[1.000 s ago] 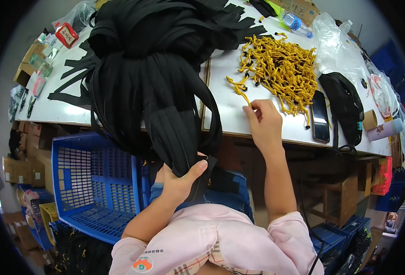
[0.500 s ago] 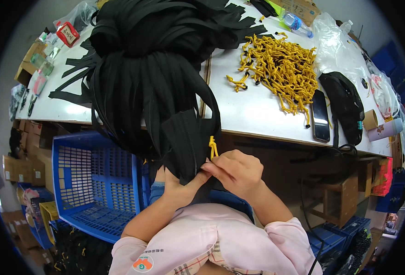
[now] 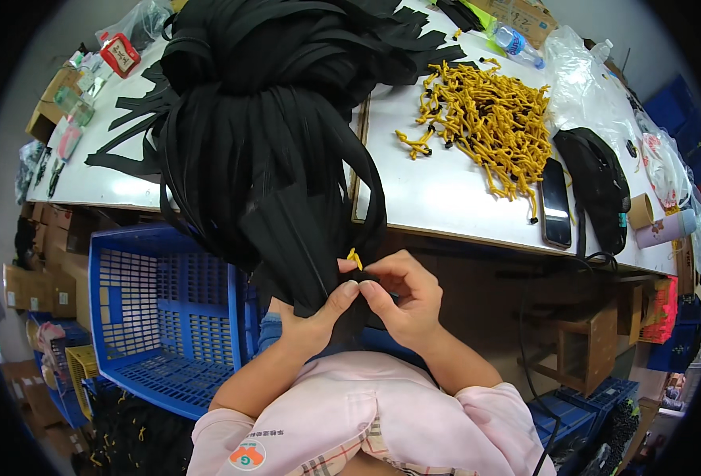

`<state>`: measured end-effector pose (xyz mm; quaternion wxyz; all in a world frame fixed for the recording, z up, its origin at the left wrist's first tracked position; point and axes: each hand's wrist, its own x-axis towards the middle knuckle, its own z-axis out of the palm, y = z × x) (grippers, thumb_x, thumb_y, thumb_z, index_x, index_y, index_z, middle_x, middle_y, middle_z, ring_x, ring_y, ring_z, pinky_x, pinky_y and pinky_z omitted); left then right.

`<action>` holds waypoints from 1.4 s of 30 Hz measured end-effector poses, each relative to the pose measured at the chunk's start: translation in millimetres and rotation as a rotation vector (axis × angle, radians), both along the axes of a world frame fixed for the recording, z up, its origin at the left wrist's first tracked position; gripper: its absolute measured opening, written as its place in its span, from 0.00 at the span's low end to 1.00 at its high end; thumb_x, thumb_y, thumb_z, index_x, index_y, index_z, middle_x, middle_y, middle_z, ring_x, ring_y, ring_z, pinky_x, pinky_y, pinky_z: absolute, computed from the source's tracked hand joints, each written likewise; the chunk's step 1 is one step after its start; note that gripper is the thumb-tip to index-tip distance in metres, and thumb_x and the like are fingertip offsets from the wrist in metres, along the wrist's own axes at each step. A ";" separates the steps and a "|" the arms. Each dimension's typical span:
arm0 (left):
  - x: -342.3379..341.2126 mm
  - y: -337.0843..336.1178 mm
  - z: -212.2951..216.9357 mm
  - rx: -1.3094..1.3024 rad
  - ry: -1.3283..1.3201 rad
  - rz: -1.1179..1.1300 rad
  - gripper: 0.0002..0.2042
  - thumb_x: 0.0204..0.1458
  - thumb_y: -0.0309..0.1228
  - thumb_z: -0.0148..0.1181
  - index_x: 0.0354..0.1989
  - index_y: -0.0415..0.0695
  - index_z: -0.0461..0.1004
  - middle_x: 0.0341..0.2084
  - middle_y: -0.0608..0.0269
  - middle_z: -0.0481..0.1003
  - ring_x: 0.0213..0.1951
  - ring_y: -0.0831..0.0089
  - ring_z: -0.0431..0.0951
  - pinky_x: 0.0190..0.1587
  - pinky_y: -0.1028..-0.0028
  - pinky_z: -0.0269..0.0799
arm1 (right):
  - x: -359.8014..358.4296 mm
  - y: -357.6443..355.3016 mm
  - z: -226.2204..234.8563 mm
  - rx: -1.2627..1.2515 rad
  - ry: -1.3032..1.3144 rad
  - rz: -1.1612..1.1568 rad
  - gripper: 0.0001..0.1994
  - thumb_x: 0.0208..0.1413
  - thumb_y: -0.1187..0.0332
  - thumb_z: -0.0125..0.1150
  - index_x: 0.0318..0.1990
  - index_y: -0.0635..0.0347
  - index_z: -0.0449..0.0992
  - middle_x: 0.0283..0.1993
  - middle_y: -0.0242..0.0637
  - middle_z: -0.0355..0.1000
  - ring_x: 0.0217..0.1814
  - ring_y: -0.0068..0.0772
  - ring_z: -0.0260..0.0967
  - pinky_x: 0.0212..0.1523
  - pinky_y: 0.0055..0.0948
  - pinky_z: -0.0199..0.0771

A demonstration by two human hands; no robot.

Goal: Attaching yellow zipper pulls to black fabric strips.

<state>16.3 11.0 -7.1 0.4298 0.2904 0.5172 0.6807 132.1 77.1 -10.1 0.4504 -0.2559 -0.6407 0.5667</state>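
Note:
A thick bundle of long black zipper strips (image 3: 247,151) hangs over the table's front edge toward me. My left hand (image 3: 315,319) is closed on the end of one black zipper (image 3: 291,246), thumb on top. Against it, my right hand (image 3: 408,300) pinches with thumb and forefinger close to the left thumb. A short yellow cord pull (image 3: 355,258) stands up just behind the meeting fingertips. The zipper slider is hidden by the fingers. To the far right on the table lies a heap of knotted yellow cord pulls (image 3: 489,119) with black ends.
A blue plastic crate (image 3: 164,309) stands below the table at left. On the white tabletop (image 3: 422,202) at right are a phone (image 3: 555,202), a black pouch (image 3: 597,186) and a lidded cup (image 3: 666,228). A plastic bottle (image 3: 517,46) lies farther back. A wooden stool (image 3: 589,345) stands below.
The yellow cord pull has dropped lower and moved slightly left. The zipper end now slants more to the left. My right hand has shifted a little left, its fingers more curled apart from the thumb.

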 end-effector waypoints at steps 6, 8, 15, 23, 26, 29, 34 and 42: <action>-5.7 0.0 6.0 -0.074 -0.191 -0.082 0.13 0.41 0.24 0.59 0.36 0.36 0.70 0.31 0.62 0.72 0.33 0.77 0.71 0.39 0.78 0.66 | 0.0 1.4 -7.3 -0.352 0.224 0.212 0.03 0.45 0.77 0.54 0.28 0.67 0.68 0.26 0.34 0.64 0.20 0.15 0.55 0.18 0.14 0.55; -7.6 0.2 11.2 -0.078 -0.258 -0.124 0.13 0.41 0.25 0.59 0.36 0.35 0.70 0.31 0.61 0.72 0.33 0.76 0.71 0.39 0.78 0.66 | 5.3 8.3 -3.6 -0.672 0.340 0.377 0.03 0.45 0.77 0.54 0.27 0.67 0.68 0.26 0.34 0.64 0.18 0.14 0.53 0.16 0.14 0.53; -15.8 -0.9 0.9 0.014 0.034 -0.225 0.11 0.42 0.25 0.57 0.36 0.36 0.71 0.32 0.61 0.72 0.34 0.76 0.71 0.41 0.78 0.66 | 8.9 13.5 3.1 -0.851 0.221 0.491 0.04 0.48 0.75 0.53 0.24 0.64 0.67 0.21 0.28 0.61 0.14 0.12 0.49 0.13 0.13 0.47; -9.0 -0.2 8.0 0.044 0.136 -0.153 0.10 0.44 0.24 0.56 0.36 0.37 0.71 0.31 0.61 0.72 0.34 0.76 0.71 0.39 0.78 0.66 | 4.8 1.5 -6.4 -0.226 0.050 0.273 0.06 0.50 0.70 0.52 0.26 0.64 0.67 0.19 0.26 0.58 0.17 0.13 0.52 0.16 0.14 0.51; -11.6 -0.8 5.3 0.060 0.369 -0.179 0.10 0.44 0.26 0.57 0.35 0.37 0.71 0.31 0.61 0.73 0.34 0.76 0.71 0.39 0.78 0.67 | 11.7 5.8 -6.8 -0.757 0.168 0.419 0.08 0.50 0.68 0.53 0.25 0.62 0.67 0.17 0.25 0.58 0.16 0.12 0.50 0.15 0.13 0.49; -9.9 1.5 6.5 0.079 0.433 -0.162 0.10 0.44 0.28 0.58 0.33 0.37 0.71 0.28 0.63 0.73 0.32 0.76 0.71 0.36 0.79 0.67 | 9.7 0.9 -10.4 -0.737 0.169 0.358 0.08 0.50 0.67 0.54 0.24 0.61 0.67 0.17 0.24 0.58 0.15 0.11 0.49 0.14 0.12 0.48; -13.4 4.5 5.2 -0.176 -0.194 -0.143 0.07 0.44 0.28 0.59 0.30 0.39 0.71 0.23 0.68 0.71 0.27 0.81 0.69 0.28 0.83 0.65 | -3.2 6.4 0.5 0.306 -0.038 -0.067 0.05 0.46 0.74 0.56 0.26 0.65 0.68 0.20 0.26 0.59 0.16 0.11 0.48 0.15 0.13 0.48; -19.5 10.9 11.6 -0.020 -0.046 0.040 0.07 0.44 0.30 0.59 0.27 0.40 0.70 0.20 0.70 0.69 0.19 0.84 0.66 0.20 0.85 0.60 | 7.4 9.8 5.2 -0.072 -0.378 0.788 0.07 0.41 0.70 0.60 0.26 0.63 0.71 0.18 0.38 0.66 0.18 0.22 0.61 0.20 0.21 0.61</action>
